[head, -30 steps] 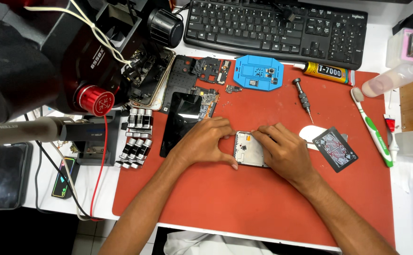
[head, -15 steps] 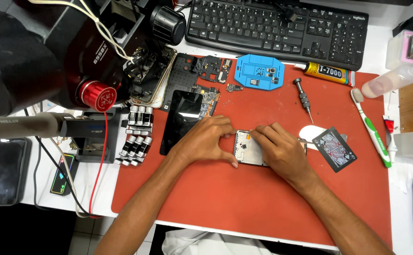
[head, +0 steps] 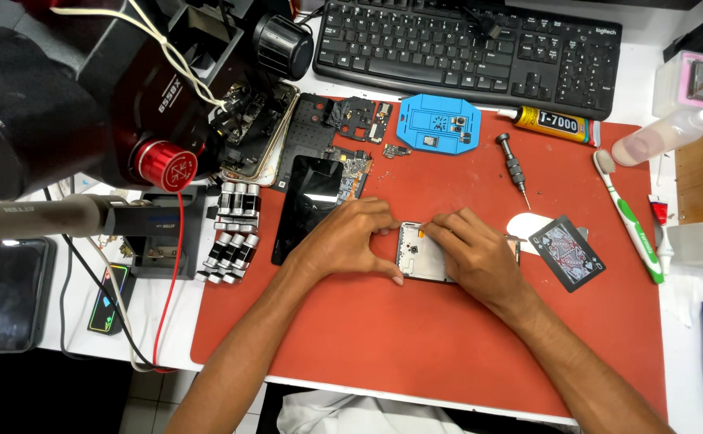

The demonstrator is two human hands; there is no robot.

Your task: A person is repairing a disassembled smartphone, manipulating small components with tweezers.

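Observation:
An opened phone body (head: 420, 254) with a silvery inner frame lies flat in the middle of the red work mat (head: 416, 345). My left hand (head: 347, 239) grips its left edge, fingers curled over the top corner. My right hand (head: 470, 251) covers the phone's right half, with fingertips pinched on a small orange part at its top edge. Both forearms come in from the bottom of the view.
A black phone screen (head: 311, 205) lies left of the hands, beside loose circuit boards. A blue fixture (head: 440, 133), a glue tube (head: 551, 122), a screwdriver (head: 514, 170), a playing card (head: 567, 252) and a toothbrush (head: 629, 217) lie on the mat. A black keyboard (head: 472, 48) sits behind, a microscope (head: 86, 88) at left.
Both hands stay on the phone body. The fingers shifted slightly along its top edge; nothing else on the mat moved.

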